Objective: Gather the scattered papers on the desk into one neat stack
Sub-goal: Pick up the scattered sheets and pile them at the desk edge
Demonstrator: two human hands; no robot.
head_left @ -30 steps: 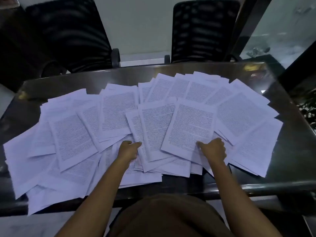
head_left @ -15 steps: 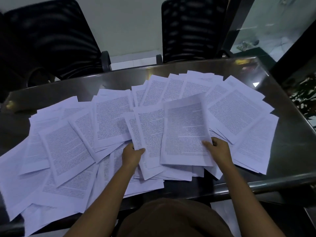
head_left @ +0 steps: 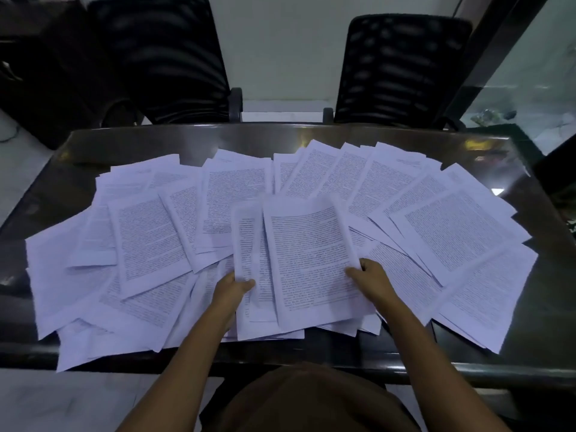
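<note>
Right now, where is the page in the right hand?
In the head view, the page lies central on the desk, over the scattered papers, its right edge gripped by the right hand; the left hand holds a second sheet just left.

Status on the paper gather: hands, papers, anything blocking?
Left hand grips a bent sheet; right hand grips the top sheet. Papers fanned across the desk, no stack yet. No obstruction visible.

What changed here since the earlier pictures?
The right hand took hold of a printed sheet and carried it left, partly over a second sheet that the left hand has gripped. The other papers on the desk lie spread as before.
</note>
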